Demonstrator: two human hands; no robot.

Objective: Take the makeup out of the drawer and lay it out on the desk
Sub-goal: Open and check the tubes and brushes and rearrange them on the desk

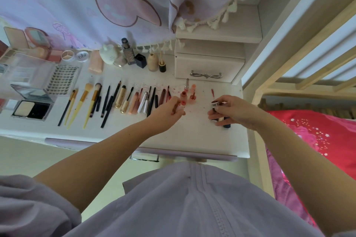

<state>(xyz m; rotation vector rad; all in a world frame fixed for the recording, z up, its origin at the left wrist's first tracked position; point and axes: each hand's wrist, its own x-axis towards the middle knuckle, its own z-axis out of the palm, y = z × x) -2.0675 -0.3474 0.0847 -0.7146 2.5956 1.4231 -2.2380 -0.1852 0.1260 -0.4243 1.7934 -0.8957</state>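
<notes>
My left hand point(170, 108) grips a small pink lip-gloss tube point(180, 108) just above the white desk point(196, 132). My right hand point(229, 110) holds several lipstick tubes point(215, 105), one with a black-and-white label at the top and a dark one point(227, 125) poking out below. Three small pink bottles point(189, 90) stand between my hands and the small drawer box point(209, 66). A row of brushes, pencils and lip tubes point(115, 100) lies to the left. Red smears point(212, 92) stain the desk.
Palettes and compacts point(31, 106), a lash tray point(63, 80), jars and foundation bottles point(133, 56) fill the left and back. A patterned curtain point(96, 5) hangs behind. A drawer handle point(144, 158) shows under the desk front. A red bedspread point(317, 136) lies at the right.
</notes>
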